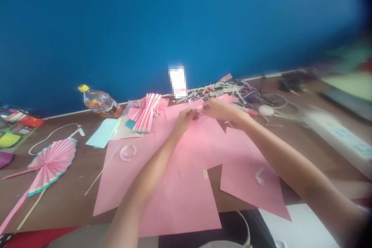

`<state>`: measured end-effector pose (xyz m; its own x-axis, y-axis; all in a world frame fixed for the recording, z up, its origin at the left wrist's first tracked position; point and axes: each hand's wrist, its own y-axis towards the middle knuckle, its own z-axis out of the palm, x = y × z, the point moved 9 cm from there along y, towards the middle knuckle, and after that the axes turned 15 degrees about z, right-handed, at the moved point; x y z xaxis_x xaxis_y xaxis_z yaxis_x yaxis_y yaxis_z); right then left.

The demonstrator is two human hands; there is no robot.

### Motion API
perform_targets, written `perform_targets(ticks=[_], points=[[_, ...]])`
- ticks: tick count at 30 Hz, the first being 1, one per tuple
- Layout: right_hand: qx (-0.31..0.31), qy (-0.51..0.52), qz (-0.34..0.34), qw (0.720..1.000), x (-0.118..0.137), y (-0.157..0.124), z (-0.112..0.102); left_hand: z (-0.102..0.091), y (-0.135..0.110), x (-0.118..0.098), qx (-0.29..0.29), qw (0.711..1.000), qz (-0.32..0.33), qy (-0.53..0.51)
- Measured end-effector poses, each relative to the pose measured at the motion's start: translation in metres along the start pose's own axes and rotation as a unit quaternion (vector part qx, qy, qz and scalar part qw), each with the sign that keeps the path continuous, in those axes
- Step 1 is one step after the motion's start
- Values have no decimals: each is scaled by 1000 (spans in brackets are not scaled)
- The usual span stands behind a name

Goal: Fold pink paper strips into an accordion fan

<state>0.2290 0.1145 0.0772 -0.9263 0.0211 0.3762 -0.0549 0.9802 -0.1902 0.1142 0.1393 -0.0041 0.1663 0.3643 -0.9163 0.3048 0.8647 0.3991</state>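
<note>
Several fingers (pixel 205 105) close together, pink paper (pixel 193 151) beneath

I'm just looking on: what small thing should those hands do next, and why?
Perhaps draw the left hand and right hand slightly nearer the body. They are close together over the far part of the pink sheets, with both arms stretched out, so a nearer spot might be easier to work at. What their fingertips pinch, if anything, is too blurred to tell.
</note>
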Motion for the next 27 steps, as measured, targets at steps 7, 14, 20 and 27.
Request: perform_targets(ticks=[7,14,20,27], points=[[77,29,-26,996,3,-8,4,-12,-2,6,-49,998,2,48],[109,85,-35,990,1,-3,5,-8,0,-1,-43,999,17,-1],[117,95,-52,987,-4,3,9,-5,1,-2,-29,1000,7,-6],[125,121,-57,983,-8,2,5,7,-1,-9,20,999,-7,-38]])
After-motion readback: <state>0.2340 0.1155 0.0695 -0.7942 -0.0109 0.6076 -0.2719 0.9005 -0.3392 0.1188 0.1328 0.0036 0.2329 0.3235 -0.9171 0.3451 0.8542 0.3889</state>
